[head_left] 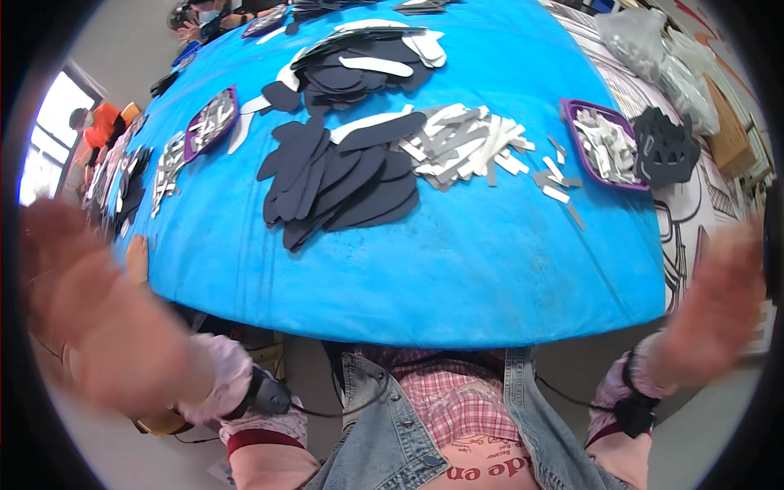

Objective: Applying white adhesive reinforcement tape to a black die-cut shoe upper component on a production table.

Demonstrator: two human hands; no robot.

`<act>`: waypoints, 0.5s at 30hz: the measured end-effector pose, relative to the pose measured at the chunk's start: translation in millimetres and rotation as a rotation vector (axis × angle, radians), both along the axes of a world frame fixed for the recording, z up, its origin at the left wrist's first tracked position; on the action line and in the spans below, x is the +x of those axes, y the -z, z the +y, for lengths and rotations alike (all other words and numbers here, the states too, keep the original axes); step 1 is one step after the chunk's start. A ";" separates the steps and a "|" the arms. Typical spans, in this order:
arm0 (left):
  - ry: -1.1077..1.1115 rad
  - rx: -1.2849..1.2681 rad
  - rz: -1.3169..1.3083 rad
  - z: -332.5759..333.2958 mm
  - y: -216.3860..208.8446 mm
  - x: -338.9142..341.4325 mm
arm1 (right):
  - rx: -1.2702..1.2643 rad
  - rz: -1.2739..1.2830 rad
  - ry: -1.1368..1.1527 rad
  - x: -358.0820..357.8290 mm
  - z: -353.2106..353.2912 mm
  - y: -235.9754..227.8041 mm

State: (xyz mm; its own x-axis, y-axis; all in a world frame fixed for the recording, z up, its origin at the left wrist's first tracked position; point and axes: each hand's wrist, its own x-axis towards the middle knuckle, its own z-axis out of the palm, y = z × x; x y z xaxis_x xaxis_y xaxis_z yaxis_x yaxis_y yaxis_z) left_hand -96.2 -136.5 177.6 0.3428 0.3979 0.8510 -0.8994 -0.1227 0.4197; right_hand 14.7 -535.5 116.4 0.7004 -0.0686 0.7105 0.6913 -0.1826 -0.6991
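Both hands are raised off the table and blurred. My left hand (106,318) is held up at the left rim, stretched out, with nothing seen in it. At the right rim, my right hand (719,302) is also stretched out and seems to hold nothing. Between them, on the blue-covered table (490,286), lies a pile of dark grey insole-shaped pieces (343,180). Touching its right side is a heap of white and grey strips (469,139). Farther back is a second stack of dark and white insole-shaped pieces (351,73).
A purple basket of strips (641,187) stands at the right edge, beside a black openwork object (665,147). Another purple basket (189,155) is at the left. Someone else's hand (137,260) rests by the left edge. Clear plastic bags (653,57) lie back right.
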 end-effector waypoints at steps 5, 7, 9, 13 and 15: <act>0.038 -0.109 0.733 16.3 124.1 70.3 | -0.048 0.713 -0.438 12.7 43.9 75.8; 0.027 -0.134 0.988 24.6 147.0 77.3 | -0.223 0.726 -0.353 20.2 40.9 93.9; -0.003 -0.097 1.068 39.5 152.9 77.6 | -0.364 0.735 -0.246 29.7 29.1 105.5; 0.005 -0.056 1.151 71.9 151.5 83.7 | -0.431 0.703 -0.060 49.9 -0.2 120.0; -0.008 -0.034 1.164 83.0 151.8 87.1 | -0.390 0.690 -0.018 58.3 -4.9 129.5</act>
State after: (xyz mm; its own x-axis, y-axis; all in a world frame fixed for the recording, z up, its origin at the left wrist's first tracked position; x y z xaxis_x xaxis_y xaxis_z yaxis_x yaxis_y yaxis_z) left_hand -9.2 -53.5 25.8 0.9072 0.4204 0.0124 0.0326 -0.0995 0.9945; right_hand 73.0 -540.4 -13.1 0.9900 0.1118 0.0859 0.1304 -0.4952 -0.8589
